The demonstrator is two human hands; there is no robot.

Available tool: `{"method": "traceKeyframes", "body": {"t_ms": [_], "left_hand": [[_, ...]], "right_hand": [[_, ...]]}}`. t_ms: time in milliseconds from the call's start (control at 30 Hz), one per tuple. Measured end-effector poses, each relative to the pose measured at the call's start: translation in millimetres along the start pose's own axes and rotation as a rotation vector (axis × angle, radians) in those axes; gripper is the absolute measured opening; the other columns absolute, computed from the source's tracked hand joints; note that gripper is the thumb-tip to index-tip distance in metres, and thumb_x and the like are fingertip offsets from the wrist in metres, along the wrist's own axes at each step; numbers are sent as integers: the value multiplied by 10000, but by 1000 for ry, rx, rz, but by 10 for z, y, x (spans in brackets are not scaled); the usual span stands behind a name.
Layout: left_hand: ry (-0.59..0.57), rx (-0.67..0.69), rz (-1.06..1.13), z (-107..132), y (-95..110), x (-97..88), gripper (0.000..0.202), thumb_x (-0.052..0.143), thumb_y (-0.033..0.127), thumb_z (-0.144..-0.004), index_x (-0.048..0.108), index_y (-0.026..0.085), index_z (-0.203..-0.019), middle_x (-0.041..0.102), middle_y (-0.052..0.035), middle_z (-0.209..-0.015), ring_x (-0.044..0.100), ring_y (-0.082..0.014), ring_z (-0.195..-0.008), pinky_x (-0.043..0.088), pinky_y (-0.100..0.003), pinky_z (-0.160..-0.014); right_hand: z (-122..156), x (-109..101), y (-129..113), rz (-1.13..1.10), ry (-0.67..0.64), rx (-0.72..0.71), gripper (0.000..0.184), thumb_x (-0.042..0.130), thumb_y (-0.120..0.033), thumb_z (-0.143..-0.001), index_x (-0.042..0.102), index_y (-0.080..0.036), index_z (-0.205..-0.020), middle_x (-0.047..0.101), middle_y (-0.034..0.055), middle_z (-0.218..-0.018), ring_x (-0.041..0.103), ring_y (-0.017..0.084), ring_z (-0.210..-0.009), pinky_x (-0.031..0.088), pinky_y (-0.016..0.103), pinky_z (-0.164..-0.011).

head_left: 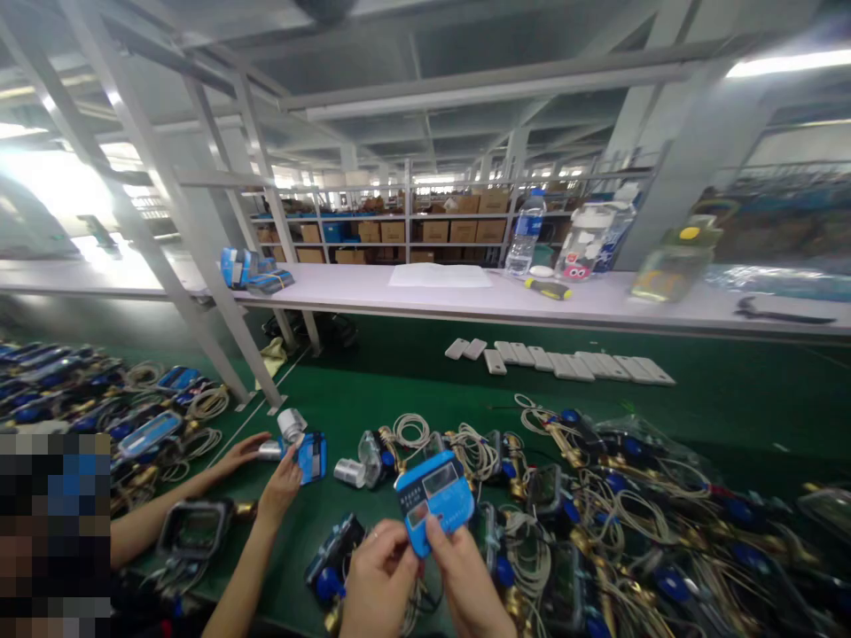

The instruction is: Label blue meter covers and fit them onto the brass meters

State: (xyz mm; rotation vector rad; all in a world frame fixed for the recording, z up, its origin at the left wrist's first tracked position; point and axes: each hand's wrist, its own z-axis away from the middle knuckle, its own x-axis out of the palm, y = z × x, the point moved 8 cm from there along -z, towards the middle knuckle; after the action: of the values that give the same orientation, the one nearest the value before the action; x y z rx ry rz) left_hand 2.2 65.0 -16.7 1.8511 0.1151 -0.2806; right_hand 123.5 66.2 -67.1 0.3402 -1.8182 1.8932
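Note:
I hold a blue meter cover [433,501] with a small display window above the green table [372,399]. My left hand [378,576] pinches its lower left edge and my right hand [469,580] grips its lower right edge with the thumb on the face. Below and around my hands lie meters with brass fittings and coiled white cables [532,532]. To my left, a co-worker's two hands [269,470] hold another blue meter [309,454] with a metal end.
Piles of blue meters and cables [133,416] cover the table at left and right. A row of white covers [565,363] lies farther back. A white shelf [465,297] carries a water bottle [525,235], containers and a screwdriver [549,288]. Grey frame posts [219,301] stand at left.

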Motion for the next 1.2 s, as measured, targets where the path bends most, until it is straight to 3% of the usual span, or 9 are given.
{"method": "traceKeyframes", "body": {"t_ms": [133,300,467,567,733,867,967,1067,1200], "left_hand": [[34,-27,-166,-29,121,-218,295,509,396,-817,631,163,-683,604,-51,-701,566,-150,-643,473,-228,-586],[-153,20,-307,85,156,-241,293,470,344,-816,616,167,-634,597,-39,-663,535,-149,-652,423,-244,-625],[-133,-342,-463,375,-432,-876,258,574,317,-693,525,183,-478,481,10,-504,486,-145,-529,375,-252,-541],[-70,-424,-408,468,-532,-1106,174,637,343,-659,610,205,-557,532,-1,-523,559,-183,-596,428,-276,-592],[-53,-371,-226,376,-208,-724,214,583,377,-728,701,199,-739,684,-46,-740,617,-193,-736,479,-277,-698],[71,-297,45,265,45,-461,196,615,326,-694,683,148,-647,663,-39,-664,583,-157,-652,470,-250,-661],[128,-334,126,265,6,-444,186,637,288,-680,655,138,-571,619,-16,-583,537,-127,-582,439,-225,-601],[285,-378,252,269,-111,-597,169,683,298,-652,645,134,-648,612,-3,-609,537,-119,-595,436,-219,-606],[411,-315,453,174,-53,-763,309,726,367,-636,610,151,-824,636,-14,-764,581,-130,-738,460,-239,-727]], "right_hand": [[34,-100,-442,409,139,-305,535,708,-529,-640,598,-226,-1066,536,118,-1258,473,295,-1166,375,478,-976],[156,323,-605,748,-209,-548,107,664,-348,-730,684,-243,-723,630,74,-1141,458,275,-1193,324,465,-1020],[-132,-254,-625,500,243,-351,298,591,-438,-767,608,-174,-630,649,133,-1039,606,261,-934,459,442,-834],[-74,-239,-766,615,268,-524,223,588,-376,-794,619,-183,-689,647,111,-1011,594,247,-954,446,448,-861],[492,405,-952,894,23,-1172,86,689,-185,-738,628,-237,-768,645,53,-975,565,216,-990,476,398,-846],[750,637,-819,945,-182,-1404,179,673,-125,-744,649,-271,-846,666,28,-951,562,200,-985,514,345,-773],[734,645,-754,987,-264,-1380,269,674,-106,-735,668,-288,-932,653,35,-1063,526,217,-1073,490,370,-835],[638,613,-793,1039,-321,-1251,469,743,-348,-693,604,-330,-1141,506,43,-1322,428,279,-1217,415,446,-958],[306,295,-1053,673,-166,-806,613,522,-560,-810,387,-317,-1356,368,52,-1438,318,297,-1319,231,535,-1080]]}}
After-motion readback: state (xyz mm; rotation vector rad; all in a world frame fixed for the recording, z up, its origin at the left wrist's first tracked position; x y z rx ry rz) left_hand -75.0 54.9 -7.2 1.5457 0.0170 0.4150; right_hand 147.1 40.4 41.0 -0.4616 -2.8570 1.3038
